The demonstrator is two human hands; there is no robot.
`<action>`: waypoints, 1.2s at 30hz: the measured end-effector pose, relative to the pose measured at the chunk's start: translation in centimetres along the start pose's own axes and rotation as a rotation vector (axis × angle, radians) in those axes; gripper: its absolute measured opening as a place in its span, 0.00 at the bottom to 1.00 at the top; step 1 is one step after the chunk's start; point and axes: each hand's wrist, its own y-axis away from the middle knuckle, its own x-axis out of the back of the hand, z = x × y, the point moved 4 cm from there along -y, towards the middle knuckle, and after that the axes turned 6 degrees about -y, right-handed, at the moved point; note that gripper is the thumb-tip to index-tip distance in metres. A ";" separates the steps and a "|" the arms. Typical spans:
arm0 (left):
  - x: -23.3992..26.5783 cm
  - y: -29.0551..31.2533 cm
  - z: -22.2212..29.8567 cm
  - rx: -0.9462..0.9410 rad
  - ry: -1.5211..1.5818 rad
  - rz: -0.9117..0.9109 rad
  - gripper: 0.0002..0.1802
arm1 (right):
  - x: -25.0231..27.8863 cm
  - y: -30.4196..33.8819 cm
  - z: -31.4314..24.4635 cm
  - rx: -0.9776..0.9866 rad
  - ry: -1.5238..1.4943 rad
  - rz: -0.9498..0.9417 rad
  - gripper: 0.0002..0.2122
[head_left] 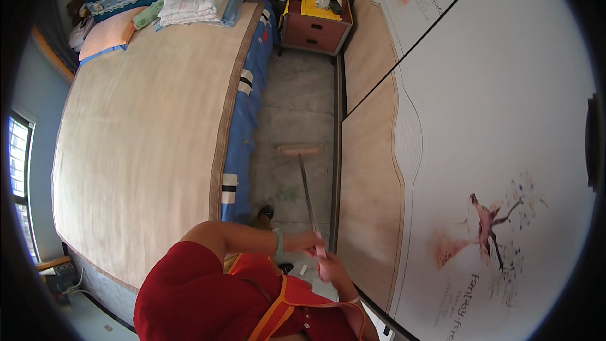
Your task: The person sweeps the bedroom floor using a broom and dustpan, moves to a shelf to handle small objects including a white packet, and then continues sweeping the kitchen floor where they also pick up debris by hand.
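While left hand [306, 242] and right hand [331, 268] clasp the handle [308, 194], the mop head [300, 149] lies beyond.

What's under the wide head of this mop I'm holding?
Grey floor shows all around the mop head, in the gap between the bed and the wardrobe. The patch directly beneath the head is covered, so anything lying there can't be seen.

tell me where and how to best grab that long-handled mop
Probably by the upper end of its handle, coming from the near side with both hands wrapped round it, much as the left hand and right hand hold it. The handle is slim and slants up toward the wearer, while the wide crosswise head is at the far, floor end.
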 end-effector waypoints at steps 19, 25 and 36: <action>14.4 -15.3 -6.4 -0.196 -1.112 0.228 0.12 | -1.3 -15.8 0.0 -0.133 -0.074 0.160 0.15; 3.3 -8.3 -10.9 0.195 -0.653 0.171 0.20 | -0.9 -5.3 7.8 -0.145 -0.241 0.150 0.16; -15.7 -2.7 -22.1 0.469 -0.325 -0.394 0.19 | 1.0 14.9 16.9 -0.279 -0.253 0.120 0.16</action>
